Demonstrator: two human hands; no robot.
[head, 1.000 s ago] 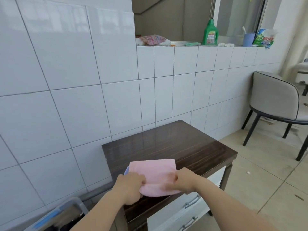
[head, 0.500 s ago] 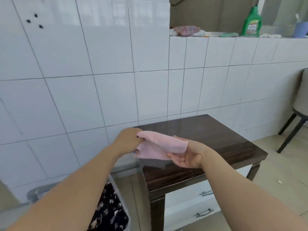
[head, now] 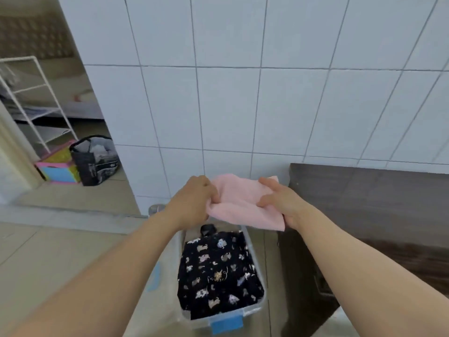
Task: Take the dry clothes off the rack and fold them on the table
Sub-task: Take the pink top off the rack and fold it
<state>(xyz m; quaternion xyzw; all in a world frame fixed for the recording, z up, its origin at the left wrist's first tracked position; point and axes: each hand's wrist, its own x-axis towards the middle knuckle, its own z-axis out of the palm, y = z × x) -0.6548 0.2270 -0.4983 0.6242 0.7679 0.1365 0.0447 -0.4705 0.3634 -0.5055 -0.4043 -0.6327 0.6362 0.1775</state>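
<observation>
A folded pink cloth [head: 239, 203] hangs in the air between my two hands, above the far end of a clear plastic bin [head: 255, 308]. My left hand [head: 194, 200] grips its left edge with curled fingers. My right hand [head: 281, 203] grips its right side, thumb on top. Inside the bin lies a folded black garment with a pale cat print [head: 218, 271]. The dark wooden table [head: 376, 198] stands to the right of the bin, beside my right arm. A white drying rack [head: 36, 103] stands at the far left.
A white tiled wall [head: 243, 93] rises straight ahead. On the floor at the left sit a black bag [head: 94, 164] and a colourful box [head: 58, 169]. A raised step [head: 73, 215] runs across the floor to the left of the bin.
Both hands lifted the pink cloth off the table and carried it left, over the bin. My view swung left and down, so the bin and the rack came into sight.
</observation>
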